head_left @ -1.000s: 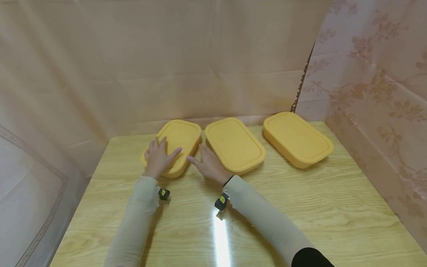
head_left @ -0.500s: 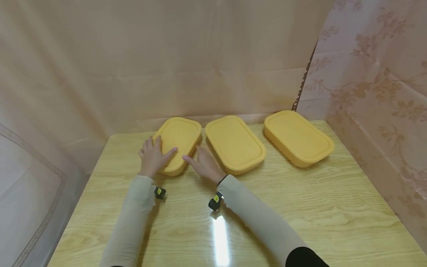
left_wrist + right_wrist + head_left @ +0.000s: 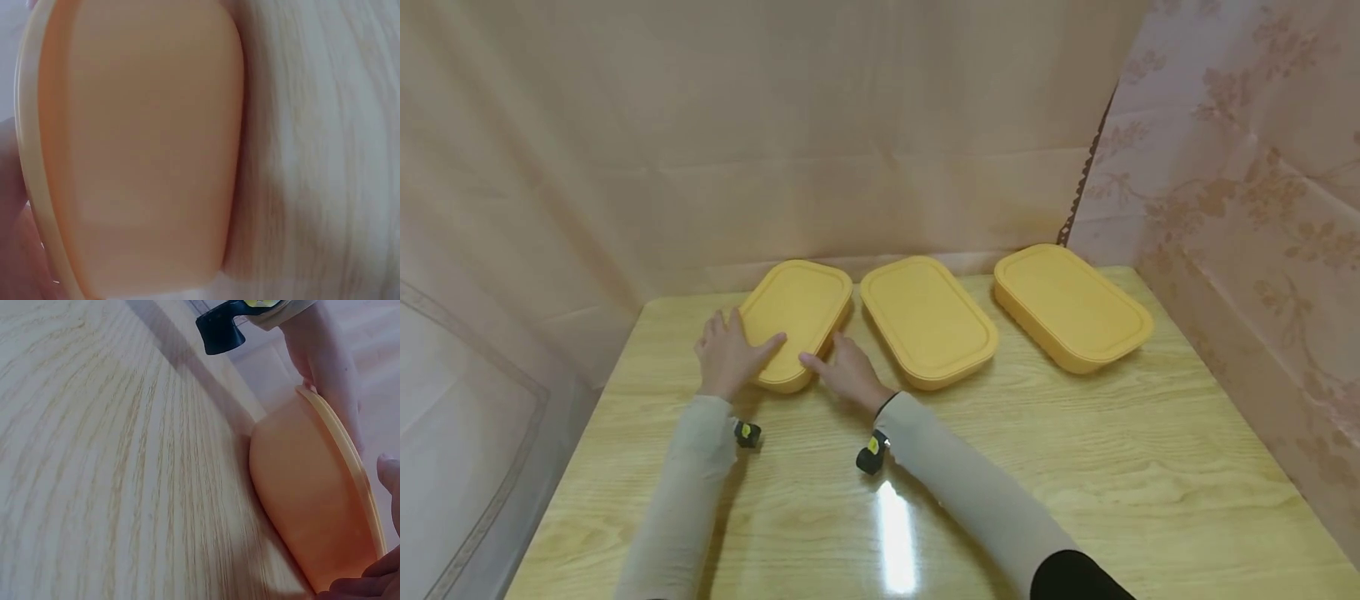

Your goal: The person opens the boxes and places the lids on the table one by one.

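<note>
Wood-grain table [image 3: 1150, 467], lower frame: left hand [image 3: 724, 357] and right hand [image 3: 850, 372] grip the yellow box [image 3: 799, 304] left of centre, apparently positioning it; next calls for even pressure.

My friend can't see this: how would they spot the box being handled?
At the back of the wood-grain table stand three lidded yellow boxes in a row. Pick the leftmost box: it alone lies between the left hand and the right hand.

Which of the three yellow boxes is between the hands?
The leftmost box in the head view: the left hand is at its left edge, the right hand at its right. The middle box and rightmost box lie beyond the right hand.
</note>
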Motion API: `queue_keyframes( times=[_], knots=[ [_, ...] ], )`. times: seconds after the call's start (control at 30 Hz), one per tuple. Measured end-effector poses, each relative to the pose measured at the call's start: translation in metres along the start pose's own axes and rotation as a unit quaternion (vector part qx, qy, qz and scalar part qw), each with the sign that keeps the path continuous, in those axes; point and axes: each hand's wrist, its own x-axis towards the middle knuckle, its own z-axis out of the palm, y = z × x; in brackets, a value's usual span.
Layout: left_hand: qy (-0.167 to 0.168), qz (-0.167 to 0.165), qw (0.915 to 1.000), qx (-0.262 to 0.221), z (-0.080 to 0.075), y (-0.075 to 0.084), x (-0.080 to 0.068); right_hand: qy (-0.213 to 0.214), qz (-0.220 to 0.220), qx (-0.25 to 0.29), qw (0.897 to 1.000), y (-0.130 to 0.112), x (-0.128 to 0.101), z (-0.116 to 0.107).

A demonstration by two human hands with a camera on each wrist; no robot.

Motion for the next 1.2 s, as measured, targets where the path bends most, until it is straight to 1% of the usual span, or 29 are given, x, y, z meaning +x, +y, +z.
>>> queue_keyframes(
  times=[0.17,0.3,0.43,0.53,0.6,0.8,1.0,1.1,1.2],
  knots=[
    [0.003,-0.010,0.9999,-0.012,-0.007,-0.007,-0.002,0.007,-0.004,0.034,0.999,-0.007,-0.001,0.003],
    [0.001,-0.004,0.9993,-0.036,-0.011,-0.013,-0.004,0.003,0.004,0.039,0.999,-0.010,-0.002,0.006],
    [0.001,-0.002,0.9980,-0.063,-0.012,-0.019,-0.007,0.014,-0.004,0.060,0.998,-0.008,-0.004,0.011],
    [-0.003,-0.014,0.9964,-0.083,-0.012,-0.023,-0.008,0.024,-0.017,0.082,0.996,-0.008,-0.006,0.014],
    [-0.010,-0.027,0.9944,-0.101,-0.012,-0.026,-0.008,0.026,-0.017,0.087,0.996,-0.008,-0.006,0.015],
    [-0.032,-0.052,0.9851,-0.161,-0.015,-0.028,-0.005,0.029,0.020,0.103,0.994,-0.013,-0.006,0.020],
    [-0.043,-0.070,0.9831,-0.164,-0.016,-0.031,-0.006,0.024,0.040,0.126,0.991,-0.018,-0.008,0.023],
    [-0.054,-0.074,0.9813,-0.169,-0.015,-0.031,-0.006,0.032,0.041,0.130,0.990,-0.018,-0.008,0.023],
    [-0.056,-0.075,0.9790,-0.181,-0.014,-0.030,-0.006,0.043,0.039,0.142,0.988,-0.017,-0.008,0.023]
  ],
)
